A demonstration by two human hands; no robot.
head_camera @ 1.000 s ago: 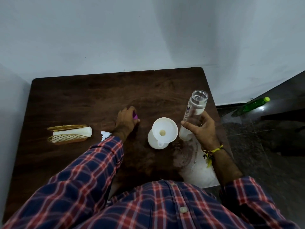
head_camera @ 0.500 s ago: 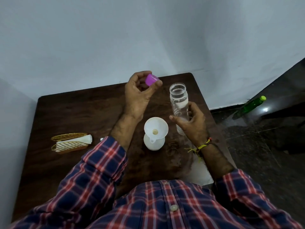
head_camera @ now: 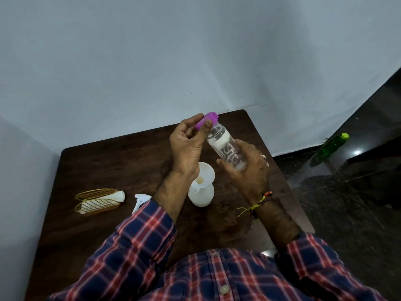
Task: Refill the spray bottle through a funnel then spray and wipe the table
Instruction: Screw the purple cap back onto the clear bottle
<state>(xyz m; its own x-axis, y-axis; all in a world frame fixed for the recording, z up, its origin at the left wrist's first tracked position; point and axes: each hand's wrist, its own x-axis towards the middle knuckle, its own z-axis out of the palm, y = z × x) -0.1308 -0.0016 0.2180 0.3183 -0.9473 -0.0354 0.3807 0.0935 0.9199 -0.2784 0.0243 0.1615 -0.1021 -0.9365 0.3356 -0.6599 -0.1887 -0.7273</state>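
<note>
The white spray bottle stands upright on the dark wooden bench, near the middle, with a white funnel seated in its open neck, and its body shows just below the funnel's bowl. Off to the left lies the white trigger head (partly hidden by the checked sleeve), flat on the bench and apart from the bottle. Above all that, both hands are up in the air: the right hand wraps around a clear bottle with white lettering, tilted so its mouth leans up and to the left, grip curled round the lower body. The left hand meets it at the top, thumb and fingertips pinching a purple cap right at the clear bottle's mouth; whether the cap is seated or only touching the rim, I cannot tell. A braided thread band sits on the right wrist. Further left on the bench, a gold wire holder carries a folded white cloth. Out on the dark floor to the right, a green bottle with a yellow-green cap stands by the wall.
</note>
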